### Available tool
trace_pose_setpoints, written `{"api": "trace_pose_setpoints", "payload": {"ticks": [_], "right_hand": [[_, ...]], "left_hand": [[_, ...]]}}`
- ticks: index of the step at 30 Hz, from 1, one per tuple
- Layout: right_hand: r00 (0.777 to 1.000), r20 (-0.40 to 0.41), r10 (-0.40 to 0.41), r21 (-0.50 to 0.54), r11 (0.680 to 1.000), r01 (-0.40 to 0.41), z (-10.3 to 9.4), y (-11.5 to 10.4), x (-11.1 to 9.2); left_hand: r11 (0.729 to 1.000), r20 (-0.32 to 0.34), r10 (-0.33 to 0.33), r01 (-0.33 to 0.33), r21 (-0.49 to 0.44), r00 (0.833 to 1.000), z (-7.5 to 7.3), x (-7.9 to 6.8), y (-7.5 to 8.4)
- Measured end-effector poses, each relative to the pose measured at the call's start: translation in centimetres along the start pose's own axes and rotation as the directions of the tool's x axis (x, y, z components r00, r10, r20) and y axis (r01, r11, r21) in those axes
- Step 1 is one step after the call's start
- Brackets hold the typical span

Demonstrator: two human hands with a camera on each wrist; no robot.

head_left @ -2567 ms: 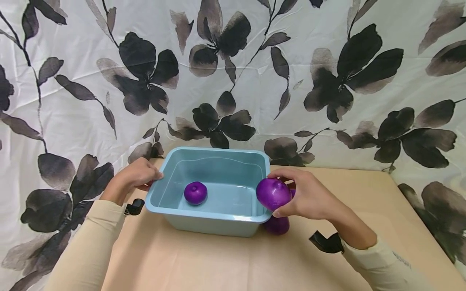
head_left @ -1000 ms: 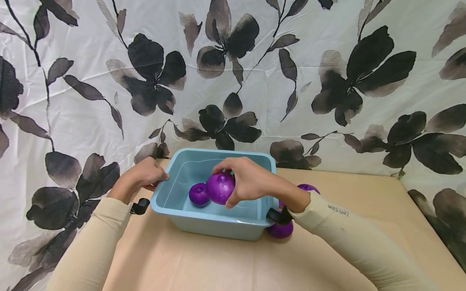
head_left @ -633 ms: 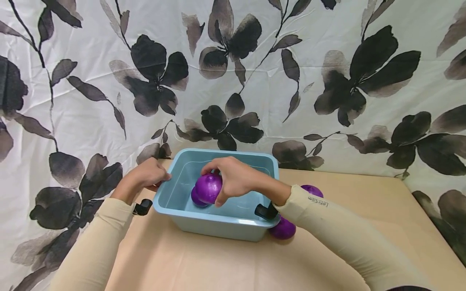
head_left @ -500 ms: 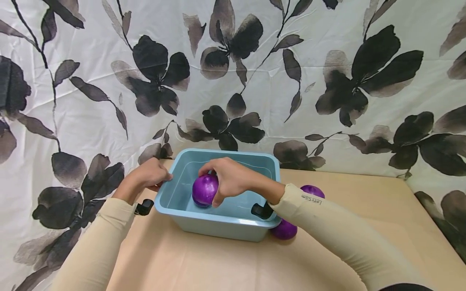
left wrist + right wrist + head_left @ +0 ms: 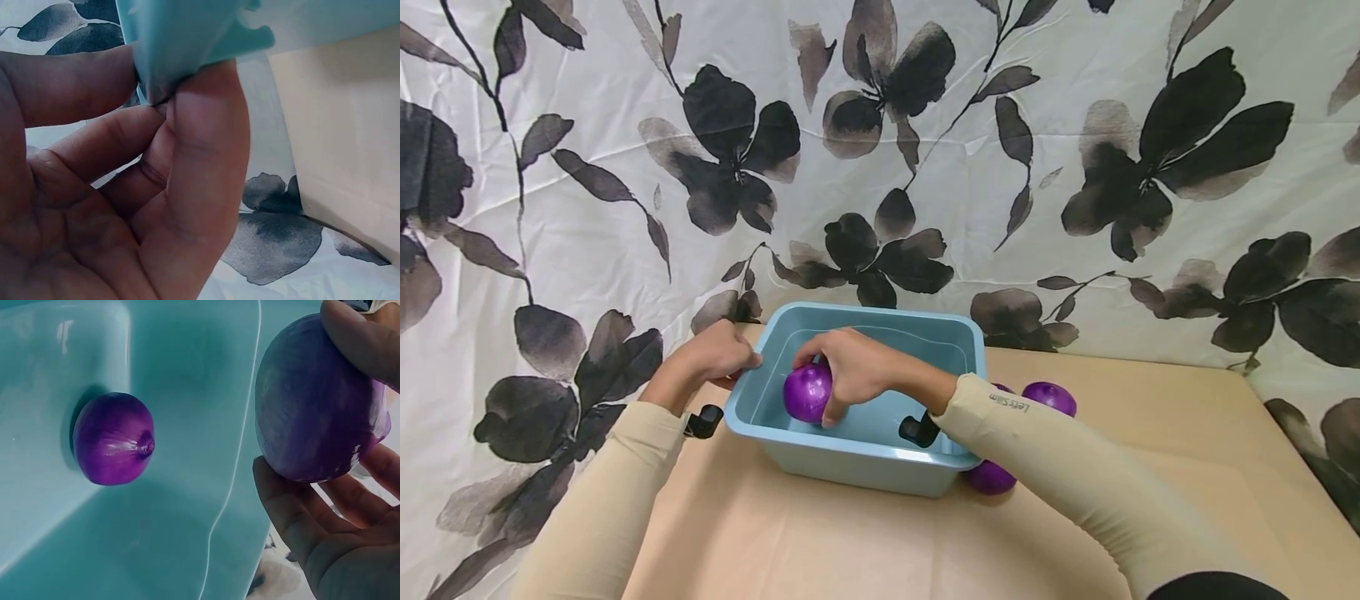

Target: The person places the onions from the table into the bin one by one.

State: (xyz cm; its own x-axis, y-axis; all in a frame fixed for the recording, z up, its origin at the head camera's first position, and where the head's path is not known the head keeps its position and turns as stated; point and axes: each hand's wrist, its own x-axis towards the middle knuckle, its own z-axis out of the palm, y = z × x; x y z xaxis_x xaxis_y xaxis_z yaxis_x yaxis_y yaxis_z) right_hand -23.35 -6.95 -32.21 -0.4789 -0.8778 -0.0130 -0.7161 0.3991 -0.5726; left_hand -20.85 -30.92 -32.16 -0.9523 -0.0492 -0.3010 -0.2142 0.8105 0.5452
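Observation:
A light blue plastic tub (image 5: 880,451) stands on the table. My left hand (image 5: 718,354) pinches its left rim, thumb on one side and fingers on the other, as the left wrist view shows. Over the tub's left part my right hand (image 5: 853,367) holds a shiny purple onion (image 5: 807,393) between thumb and fingers. Below it, a second onion (image 5: 114,439) lies on the tub floor in the right wrist view; in the head view the held onion hides it.
Outside the tub on the right, a purple onion (image 5: 1051,397) shows past the right sleeve (image 5: 1037,425). Another onion (image 5: 991,477) sits by the tub's front right corner, partly covered. Behind the tan tabletop (image 5: 850,542) hangs a floral cloth (image 5: 970,192).
My right hand has carried the onion from the tub's right rim leftward and down, over the one lying inside. The left hand has stayed on the rim.

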Motion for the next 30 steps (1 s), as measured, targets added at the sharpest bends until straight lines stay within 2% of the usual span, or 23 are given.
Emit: {"api": "trace_pose_setpoints", "payload": {"ticks": [10,19,30], "right_hand": [[0.998,0.048,-0.043,-0.036,0.998,0.045,1.2,0.2,2.1],[0.994,0.082,-0.066,-0.048,0.996,0.070,2.0,0.3,2.9],[0.992,0.100,-0.071,-0.069,0.995,0.078,2.8,0.9,4.0]], "left_hand": [[1.000,0.008,0.004,-0.005,0.012,1.000,-0.1,0.1,-0.1],[1.000,0.023,-0.014,0.014,0.002,1.000,-0.1,0.2,0.0],[1.000,0.004,-0.017,0.017,-0.008,1.000,-0.1,0.1,0.2]]}}
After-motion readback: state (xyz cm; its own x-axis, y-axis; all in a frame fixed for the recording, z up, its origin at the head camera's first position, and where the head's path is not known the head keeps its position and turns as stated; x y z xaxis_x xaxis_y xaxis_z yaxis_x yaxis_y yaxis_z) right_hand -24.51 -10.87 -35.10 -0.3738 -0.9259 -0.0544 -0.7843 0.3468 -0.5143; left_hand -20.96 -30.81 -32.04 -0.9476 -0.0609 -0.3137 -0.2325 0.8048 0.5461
